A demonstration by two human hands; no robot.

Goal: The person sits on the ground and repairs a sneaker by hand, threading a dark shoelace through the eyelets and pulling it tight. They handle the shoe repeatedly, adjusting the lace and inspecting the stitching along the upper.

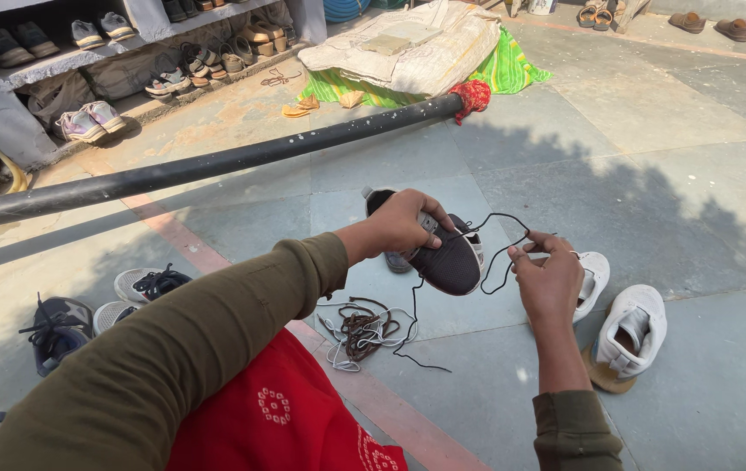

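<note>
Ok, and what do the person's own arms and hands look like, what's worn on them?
Both arms wear long olive-green sleeves of a plain knit-like cloth, ending at the wrists. The left hand and right hand are bare: no gloves, and no watch, ring or bangle that I can make out. A red garment with small white dotted motifs covers the lap.

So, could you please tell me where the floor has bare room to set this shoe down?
The stone floor is bare on the right, between the black pipe and the white shoes. It is crowded under the black shoe held by the left hand, where loose laces lie, and at the left by the dark sneakers.
</note>
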